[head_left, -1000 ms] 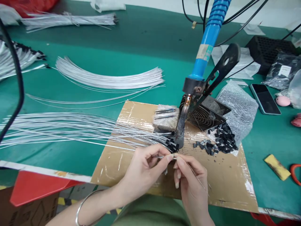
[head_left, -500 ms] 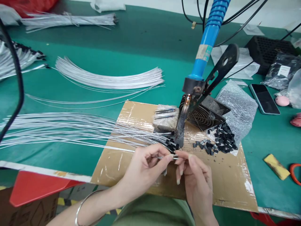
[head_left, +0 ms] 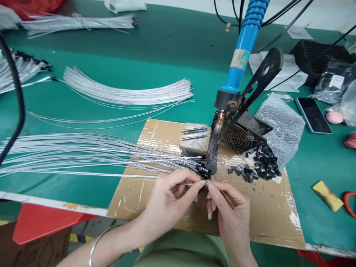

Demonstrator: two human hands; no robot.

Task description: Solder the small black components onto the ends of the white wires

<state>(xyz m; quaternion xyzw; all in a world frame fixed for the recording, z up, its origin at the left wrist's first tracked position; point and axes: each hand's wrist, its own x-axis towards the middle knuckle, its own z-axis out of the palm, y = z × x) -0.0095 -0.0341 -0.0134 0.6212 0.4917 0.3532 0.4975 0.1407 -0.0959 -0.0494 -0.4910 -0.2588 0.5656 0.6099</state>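
Observation:
My left hand (head_left: 178, 194) is closed in a pinch on a white wire (head_left: 141, 176), which runs out to the left past the board's edge. Close against it, the thumb and index finger of my right hand (head_left: 230, 204) pinch at the wire's end; the tip itself is mostly hidden by the fingers. A thin metallic strand (head_left: 235, 209) slants across my right hand down to the wrist. Just beyond my fingertips lie the black ends (head_left: 204, 171) of a spread bundle of white wires (head_left: 105, 152). The blue-handled soldering iron (head_left: 236, 70) stands tilted over them, tip down.
Cardboard (head_left: 267, 215) covers the bench here. On it are a grey block (head_left: 196, 146) with metal pins, a small fan (head_left: 241, 137) and a pile of black pieces (head_left: 264, 163). A phone (head_left: 313, 115) and yellow sponge (head_left: 328, 195) lie right; another wire bundle (head_left: 128, 91) lies behind.
My right fingertips have drawn in closer to the left ones at the wire's end. The thin strand now shows across my right hand. The held wire has risen slightly on the left.

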